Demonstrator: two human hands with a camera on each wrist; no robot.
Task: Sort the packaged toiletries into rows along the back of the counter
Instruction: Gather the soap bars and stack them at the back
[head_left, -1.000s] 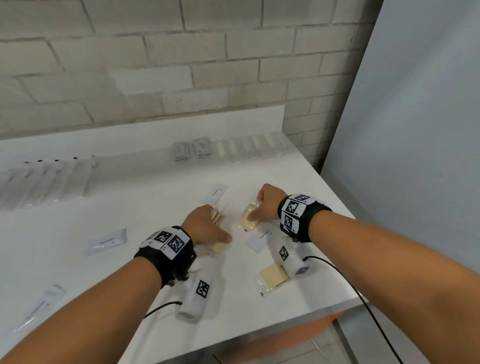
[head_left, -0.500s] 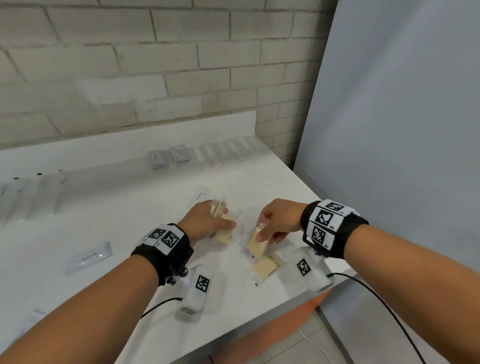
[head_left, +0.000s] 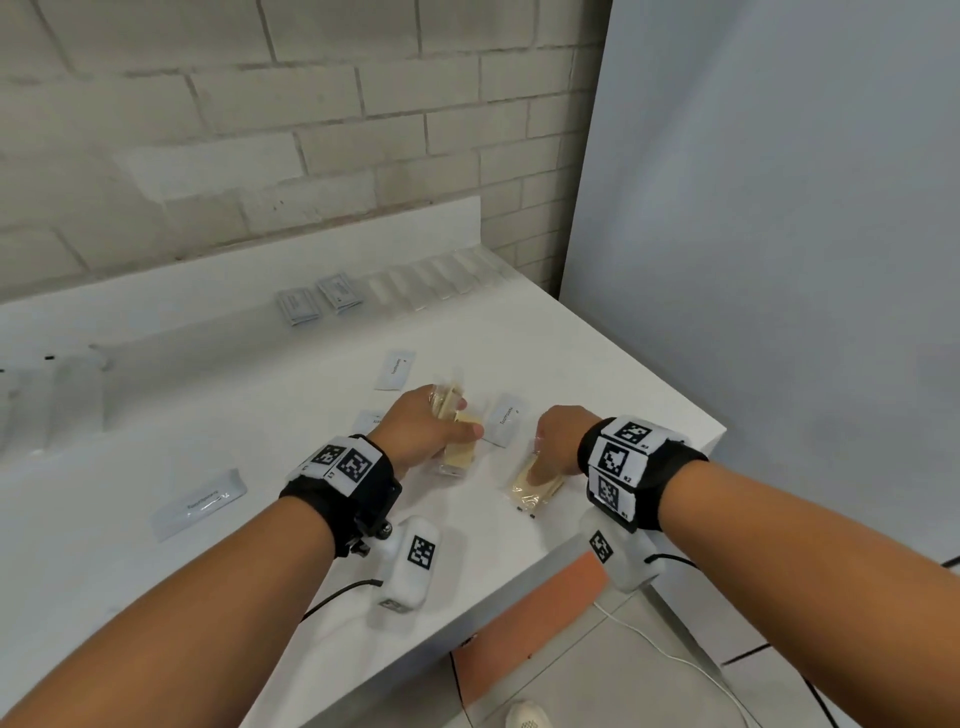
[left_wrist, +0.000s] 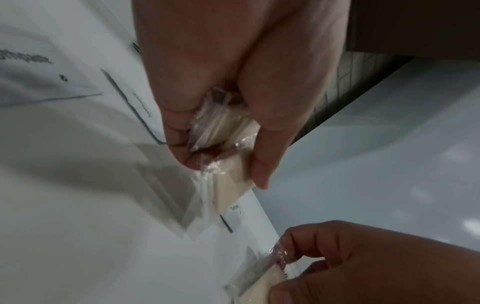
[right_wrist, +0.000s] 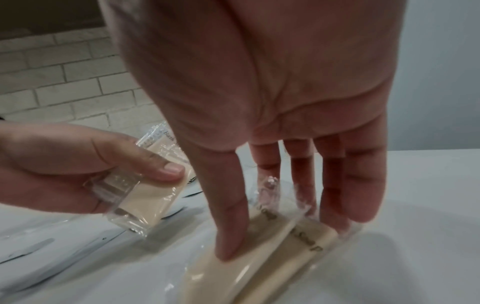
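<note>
Soaps (right_wrist: 145, 197) printed "Bath" fill the left hand (head_left: 421, 436); right hand (head_left: 561, 441) grips a soap pair (head_left: 530, 486).

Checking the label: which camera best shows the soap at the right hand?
Right wrist view: the soap lies close, print visible, gripped by the right hand. Head view shows it small, half covered; left wrist view, only a blurred corner.

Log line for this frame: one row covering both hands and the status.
step: collecting soaps | left hand: grips wrapped soaps | right hand: pinches soap pair on counter | status: not yet in back rows
</note>
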